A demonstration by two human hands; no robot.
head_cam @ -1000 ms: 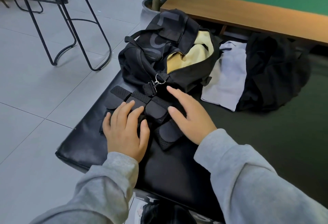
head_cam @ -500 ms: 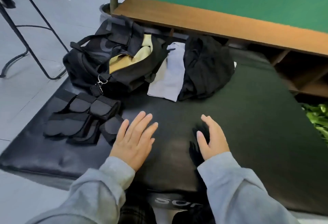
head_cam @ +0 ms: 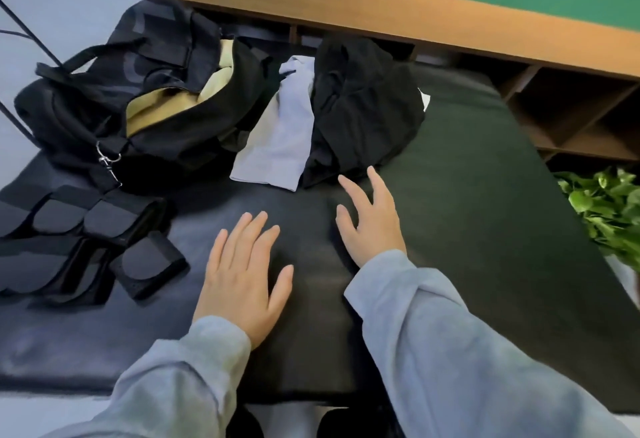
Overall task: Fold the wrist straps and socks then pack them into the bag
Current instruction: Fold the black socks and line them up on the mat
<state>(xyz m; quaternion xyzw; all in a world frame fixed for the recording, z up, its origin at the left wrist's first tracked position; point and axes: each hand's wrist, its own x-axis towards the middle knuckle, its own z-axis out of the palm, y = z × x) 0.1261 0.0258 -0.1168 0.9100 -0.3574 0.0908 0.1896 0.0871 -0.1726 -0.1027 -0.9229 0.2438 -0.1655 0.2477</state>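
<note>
Resting flat on the black mat (head_cam: pixel 485 195), the left hand (head_cam: pixel 242 271) lies near the front edge with fingers straight and spread, holding nothing. The right hand (head_cam: pixel 370 219) sits beside it, fingers loosely extended, fingertips just short of the black garment (head_cam: pixel 363 101); whether something dark lies under its palm is hard to tell. The wrist straps (head_cam: pixel 86 243) lie folded in a cluster by the mat's left edge, just left of the left hand. The black bag (head_cam: pixel 138 98) stands unzipped at the far left corner, showing tan lining. A pale grey cloth (head_cam: pixel 277 146) lies between bag and garment.
</note>
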